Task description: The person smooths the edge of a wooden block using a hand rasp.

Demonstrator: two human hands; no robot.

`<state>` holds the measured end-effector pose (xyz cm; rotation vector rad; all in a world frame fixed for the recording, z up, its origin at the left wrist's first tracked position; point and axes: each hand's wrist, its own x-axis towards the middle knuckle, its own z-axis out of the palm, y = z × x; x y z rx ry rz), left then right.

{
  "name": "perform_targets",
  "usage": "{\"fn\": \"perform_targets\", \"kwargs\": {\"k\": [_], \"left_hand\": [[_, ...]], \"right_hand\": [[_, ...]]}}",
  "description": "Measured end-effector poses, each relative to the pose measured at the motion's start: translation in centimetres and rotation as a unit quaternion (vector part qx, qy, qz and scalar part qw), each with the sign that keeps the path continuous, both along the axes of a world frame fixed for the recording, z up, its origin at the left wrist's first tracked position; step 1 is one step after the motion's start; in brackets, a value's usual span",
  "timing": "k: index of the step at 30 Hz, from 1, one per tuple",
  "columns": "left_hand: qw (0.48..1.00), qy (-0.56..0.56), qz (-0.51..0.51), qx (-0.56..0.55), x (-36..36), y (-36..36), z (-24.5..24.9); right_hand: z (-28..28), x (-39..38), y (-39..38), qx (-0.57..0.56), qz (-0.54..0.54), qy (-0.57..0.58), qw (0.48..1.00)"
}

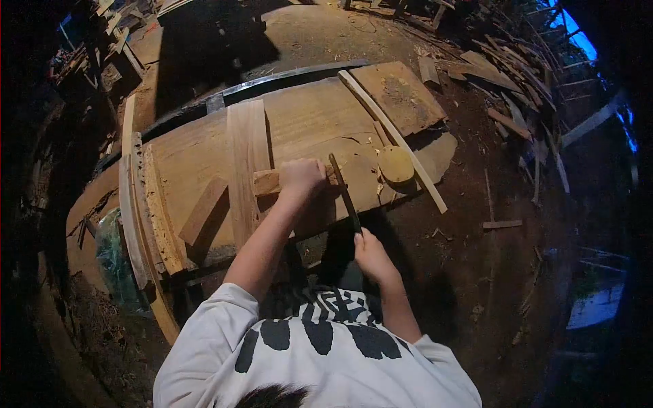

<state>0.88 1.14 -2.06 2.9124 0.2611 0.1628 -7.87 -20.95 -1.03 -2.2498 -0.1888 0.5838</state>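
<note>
My left hand [303, 177] is closed over a short wooden block [267, 182], pressing it down on the workbench top. The block lies crosswise beside a wide, pale plank [249, 146]. In my right hand [374, 255], at the bench's near edge, is the lower end of a long, dark, narrow blade-like tool [345, 197]. Its upper end crosses the right end of the block, pointing away from me. Just right of the tool rests a wooden mallet [396, 165] with a round, yellowish head, wood chips around it.
Another block [204, 212] sits left of the plank. A thin pale strip [394, 139] runs diagonally across the bench's right side, by a flat board [398, 98]. Long strips [139, 211] line the left end. Scrap wood [510, 81] is piled on the ground at the right.
</note>
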Motion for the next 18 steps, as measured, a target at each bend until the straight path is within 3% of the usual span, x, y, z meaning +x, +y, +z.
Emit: {"fn": "perform_targets", "kwargs": {"k": [7, 10, 15, 18], "left_hand": [[1.0, -0.003, 0.022, -0.003, 0.0, -0.5, 0.5], [0.999, -0.035, 0.038, -0.009, 0.0, -0.4, 0.2], [0.999, -0.045, 0.007, -0.012, 0.1, 0.0, -0.4], [0.999, 0.006, 0.002, -0.032, -0.3, -0.1, 0.9]], "right_hand": [[-1.7, 5.7, 4.3, 0.01, 0.031, -0.062, 0.998], [-1.8, 4.7, 3.6, 0.026, 0.039, -0.078, 0.996], [0.3, -0.7, 0.5, -0.008, -0.003, 0.002, 1.0], [1.4, -0.1, 1.4, -0.005, -0.001, -0.001, 1.0]]}}
